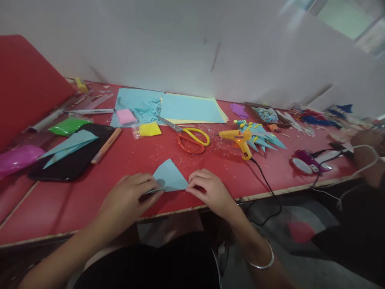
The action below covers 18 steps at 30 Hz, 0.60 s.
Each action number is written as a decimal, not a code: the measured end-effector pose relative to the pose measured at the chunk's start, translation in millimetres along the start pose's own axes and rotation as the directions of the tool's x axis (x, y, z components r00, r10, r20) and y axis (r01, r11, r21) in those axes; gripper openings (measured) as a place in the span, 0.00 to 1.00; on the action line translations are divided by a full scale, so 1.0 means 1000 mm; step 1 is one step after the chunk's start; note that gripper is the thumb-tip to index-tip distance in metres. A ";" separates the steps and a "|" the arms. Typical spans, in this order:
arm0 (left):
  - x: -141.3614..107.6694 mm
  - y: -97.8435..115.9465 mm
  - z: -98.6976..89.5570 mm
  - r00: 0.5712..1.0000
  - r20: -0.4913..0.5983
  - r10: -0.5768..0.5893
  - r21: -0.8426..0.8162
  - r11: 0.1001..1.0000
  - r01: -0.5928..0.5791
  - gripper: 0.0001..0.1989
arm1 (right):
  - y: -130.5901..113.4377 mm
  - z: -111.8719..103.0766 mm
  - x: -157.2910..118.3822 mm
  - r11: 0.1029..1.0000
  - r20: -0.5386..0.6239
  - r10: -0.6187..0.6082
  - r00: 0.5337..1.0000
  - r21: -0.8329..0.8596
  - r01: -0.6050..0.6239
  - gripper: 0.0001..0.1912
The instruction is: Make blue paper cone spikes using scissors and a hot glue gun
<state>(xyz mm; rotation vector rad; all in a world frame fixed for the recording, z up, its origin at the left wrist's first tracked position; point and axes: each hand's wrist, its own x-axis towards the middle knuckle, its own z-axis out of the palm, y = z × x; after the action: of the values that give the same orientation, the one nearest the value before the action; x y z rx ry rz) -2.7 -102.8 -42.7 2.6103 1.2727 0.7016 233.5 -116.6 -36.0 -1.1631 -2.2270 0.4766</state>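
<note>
A piece of light blue paper, folded to a pointed shape, is held just above the red table near its front edge. My left hand pinches its left side, the thumb below and the fingers on top. At the paper's right corner, my right hand grips it between thumb and fingertips. Beyond the paper lie scissors with one yellow and one red handle. A yellow glue gun rests to the right of them, a small orange light showing on its body.
Folded blue paper strips lie on a black tablet-like slab at left. Blue sheets and yellow clay are behind. Spiky blue paper pieces lie beside the glue gun, whose cord hangs over the edge. Another person's arm is at right.
</note>
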 end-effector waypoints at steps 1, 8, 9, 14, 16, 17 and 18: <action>0.001 -0.001 0.000 1.000 0.004 -0.013 0.006 1.000 0.013 0.16 | -0.001 0.001 0.000 1.000 -0.015 0.011 1.000 -0.004 -0.011 0.09; 0.009 0.001 0.000 0.987 0.058 -0.152 0.002 0.988 0.152 0.18 | -0.008 0.004 0.000 0.993 -0.066 0.116 0.991 0.009 -0.115 0.09; 0.009 0.001 0.000 0.982 0.062 -0.181 0.005 0.983 0.181 0.18 | -0.008 0.004 0.001 0.990 -0.066 0.140 0.988 0.009 -0.140 0.09; 0.010 0.003 -0.002 0.965 0.081 -0.248 0.020 0.969 0.247 0.19 | -0.010 0.004 0.004 0.971 -0.054 0.238 0.970 0.032 -0.237 0.09; 0.009 0.004 -0.003 0.961 0.090 -0.260 0.029 0.966 0.258 0.19 | -0.010 0.005 0.004 0.970 -0.050 0.243 0.969 0.039 -0.241 0.09; 0.010 0.004 -0.003 0.957 0.099 -0.273 0.037 0.962 0.270 0.19 | -0.010 0.005 0.004 0.969 -0.048 0.244 0.968 0.042 -0.243 0.09; 0.010 0.005 -0.004 0.952 0.106 -0.287 0.041 0.958 0.284 0.19 | -0.010 0.005 0.004 0.968 -0.045 0.247 0.968 0.044 -0.245 0.09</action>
<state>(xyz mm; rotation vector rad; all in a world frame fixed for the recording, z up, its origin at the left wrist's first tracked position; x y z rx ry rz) 3.9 -98.3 -34.2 2.3724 1.5877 0.4858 222.2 -119.2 -32.6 -1.4240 -2.0307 0.5800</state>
